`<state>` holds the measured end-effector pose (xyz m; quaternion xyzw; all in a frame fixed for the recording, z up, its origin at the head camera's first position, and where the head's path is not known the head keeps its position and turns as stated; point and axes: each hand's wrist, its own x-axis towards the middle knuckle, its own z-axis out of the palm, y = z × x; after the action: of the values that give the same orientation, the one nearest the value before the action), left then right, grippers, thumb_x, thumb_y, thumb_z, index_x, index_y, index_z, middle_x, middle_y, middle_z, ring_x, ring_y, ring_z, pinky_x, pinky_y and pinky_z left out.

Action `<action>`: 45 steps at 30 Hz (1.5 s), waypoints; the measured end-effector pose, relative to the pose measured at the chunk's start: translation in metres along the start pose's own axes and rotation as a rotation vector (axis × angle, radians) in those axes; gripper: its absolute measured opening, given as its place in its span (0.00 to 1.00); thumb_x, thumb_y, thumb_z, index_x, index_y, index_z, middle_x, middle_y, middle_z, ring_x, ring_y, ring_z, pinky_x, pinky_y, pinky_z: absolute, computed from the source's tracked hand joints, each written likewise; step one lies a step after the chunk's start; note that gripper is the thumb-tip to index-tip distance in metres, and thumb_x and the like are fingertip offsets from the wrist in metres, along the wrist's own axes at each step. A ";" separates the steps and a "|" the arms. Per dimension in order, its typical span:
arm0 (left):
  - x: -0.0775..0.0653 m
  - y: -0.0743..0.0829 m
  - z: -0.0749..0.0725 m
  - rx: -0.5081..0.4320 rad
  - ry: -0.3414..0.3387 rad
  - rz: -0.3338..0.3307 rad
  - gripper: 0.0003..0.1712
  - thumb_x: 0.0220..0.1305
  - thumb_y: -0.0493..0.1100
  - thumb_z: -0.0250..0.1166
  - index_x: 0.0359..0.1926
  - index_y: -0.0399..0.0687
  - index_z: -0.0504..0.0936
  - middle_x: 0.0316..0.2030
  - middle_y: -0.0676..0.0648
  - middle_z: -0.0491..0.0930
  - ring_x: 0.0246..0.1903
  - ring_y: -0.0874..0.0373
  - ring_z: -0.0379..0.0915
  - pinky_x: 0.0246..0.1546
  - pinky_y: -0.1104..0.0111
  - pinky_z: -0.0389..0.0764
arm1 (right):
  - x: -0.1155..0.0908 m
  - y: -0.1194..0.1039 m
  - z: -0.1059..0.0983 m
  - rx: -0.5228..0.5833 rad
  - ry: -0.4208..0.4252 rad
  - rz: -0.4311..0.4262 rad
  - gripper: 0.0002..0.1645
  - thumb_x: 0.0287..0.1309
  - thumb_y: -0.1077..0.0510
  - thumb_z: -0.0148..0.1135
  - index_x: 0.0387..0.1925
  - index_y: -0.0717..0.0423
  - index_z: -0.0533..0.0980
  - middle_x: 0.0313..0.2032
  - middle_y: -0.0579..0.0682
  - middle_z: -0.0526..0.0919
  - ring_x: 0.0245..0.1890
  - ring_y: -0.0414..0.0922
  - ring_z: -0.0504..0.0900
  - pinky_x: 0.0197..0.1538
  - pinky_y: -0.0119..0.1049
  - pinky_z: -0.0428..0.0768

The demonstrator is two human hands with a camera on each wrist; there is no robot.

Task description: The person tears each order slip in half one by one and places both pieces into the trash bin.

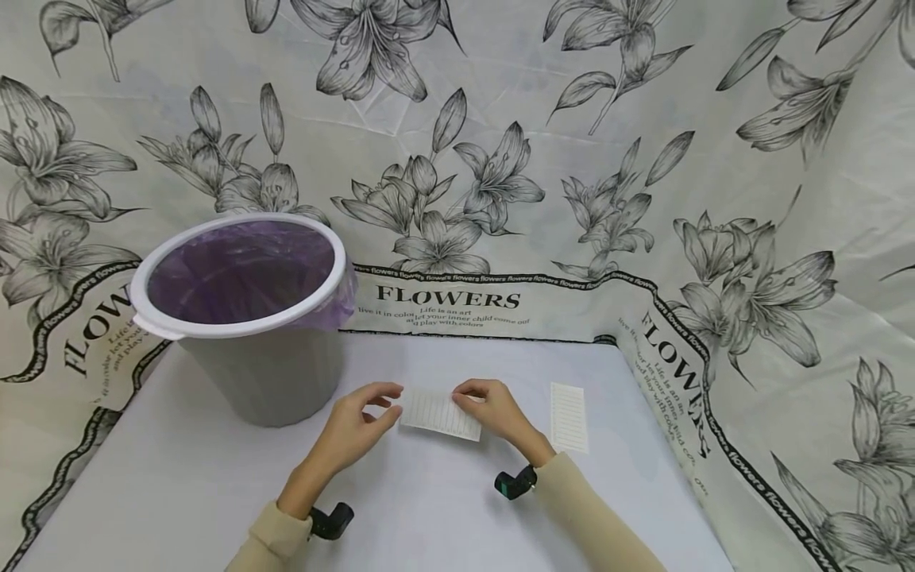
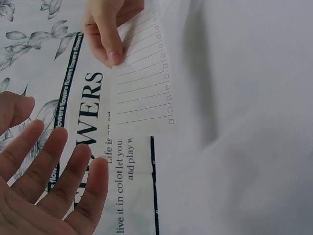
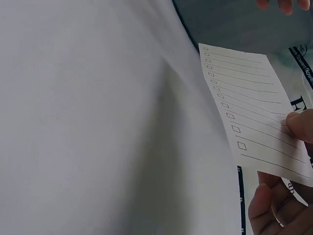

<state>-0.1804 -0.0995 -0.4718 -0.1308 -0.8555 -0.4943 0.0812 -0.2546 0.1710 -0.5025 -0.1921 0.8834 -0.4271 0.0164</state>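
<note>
A lined checklist sheet (image 1: 436, 413) with small checkboxes down one side is held above the white table. My right hand (image 1: 493, 407) pinches it near one long edge, thumb on the printed face in the right wrist view, where the sheet (image 3: 244, 103) bends slightly. Just left of the paper, my left hand (image 1: 355, 425) is held with fingers apart and nothing between them. The left wrist view shows that hand (image 2: 54, 181) spread, separate from the sheet (image 2: 144, 83). A second lined sheet (image 1: 569, 417) lies flat on the table, right of my right hand.
A grey trash bin (image 1: 264, 385) with a white rim and purple liner bag stands at the left rear of the table (image 1: 429, 508). Flower-print cloth (image 1: 457, 206) hangs behind and along the sides. Each wrist wears a small black camera (image 1: 332, 522).
</note>
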 end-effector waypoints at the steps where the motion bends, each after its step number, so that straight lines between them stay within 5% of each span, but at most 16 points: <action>1: 0.001 0.001 0.000 0.002 0.002 0.000 0.18 0.66 0.41 0.71 0.56 0.49 0.85 0.50 0.49 0.87 0.48 0.54 0.83 0.40 0.69 0.83 | -0.001 0.000 0.001 0.001 -0.004 -0.003 0.06 0.68 0.55 0.67 0.39 0.50 0.88 0.42 0.46 0.90 0.52 0.49 0.86 0.64 0.56 0.78; 17: 0.003 -0.010 0.024 -0.019 -0.030 0.004 0.18 0.65 0.41 0.71 0.56 0.49 0.85 0.55 0.48 0.85 0.57 0.43 0.78 0.52 0.50 0.80 | -0.017 -0.007 0.017 0.027 -0.093 -0.045 0.08 0.68 0.52 0.68 0.39 0.50 0.88 0.42 0.44 0.91 0.52 0.49 0.87 0.58 0.53 0.82; 24: 0.001 -0.015 0.033 -0.005 -0.080 0.021 0.18 0.65 0.39 0.71 0.55 0.45 0.85 0.49 0.46 0.87 0.50 0.44 0.83 0.50 0.48 0.83 | -0.024 -0.011 0.022 0.052 -0.124 -0.065 0.07 0.67 0.51 0.68 0.40 0.48 0.88 0.41 0.43 0.91 0.49 0.45 0.87 0.55 0.50 0.82; 34: -0.003 -0.019 0.042 0.044 -0.129 0.035 0.14 0.65 0.38 0.70 0.51 0.46 0.87 0.41 0.50 0.88 0.42 0.53 0.86 0.47 0.60 0.86 | -0.032 -0.015 0.030 0.068 -0.179 -0.071 0.08 0.69 0.49 0.66 0.39 0.45 0.88 0.42 0.41 0.90 0.49 0.43 0.86 0.55 0.47 0.82; 45: -0.011 -0.026 0.048 0.062 -0.140 0.017 0.07 0.66 0.41 0.71 0.43 0.47 0.89 0.42 0.47 0.90 0.48 0.47 0.86 0.53 0.47 0.83 | -0.034 -0.015 0.034 0.062 -0.187 -0.087 0.08 0.69 0.50 0.66 0.39 0.45 0.88 0.42 0.42 0.91 0.49 0.42 0.87 0.56 0.49 0.83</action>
<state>-0.1780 -0.0716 -0.5206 -0.1696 -0.8729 -0.4565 0.0296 -0.2111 0.1491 -0.5172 -0.2689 0.8551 -0.4348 0.0861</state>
